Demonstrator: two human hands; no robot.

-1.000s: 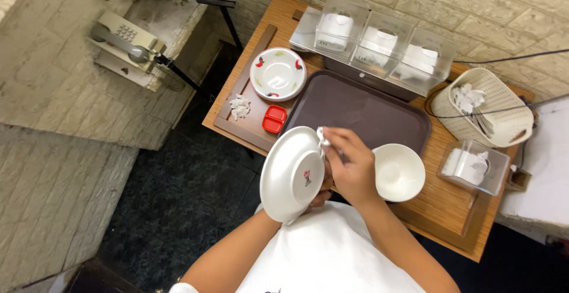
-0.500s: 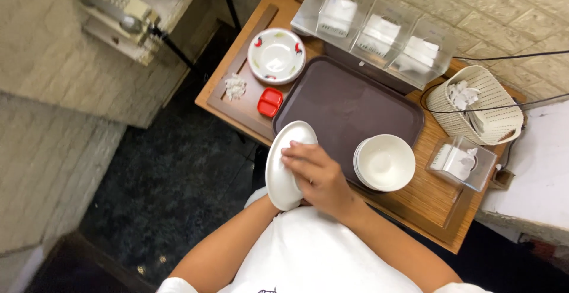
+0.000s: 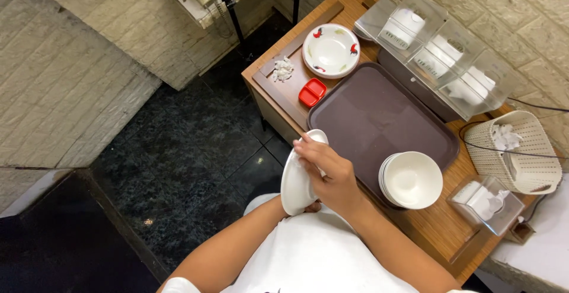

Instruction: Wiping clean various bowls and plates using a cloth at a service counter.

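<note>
Just beyond the hand lies a dark brown tray [image 3: 379, 121], with a stack of white bowls [image 3: 412, 180] to its right. Farther off sit a small red dish [image 3: 312, 92], a white patterned bowl [image 3: 331, 50], clear plastic boxes [image 3: 441, 53] and a cream woven basket [image 3: 514, 150].

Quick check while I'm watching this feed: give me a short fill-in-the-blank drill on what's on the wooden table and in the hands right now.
1. The right hand rests on a round white plate that is held ____ on its edge, not flat.
2. The stack of white bowls sits on the ____ rectangular plastic tray.
3. The small two-compartment dish beside the tray is ____.

Missing words: tilted; brown; red
</note>
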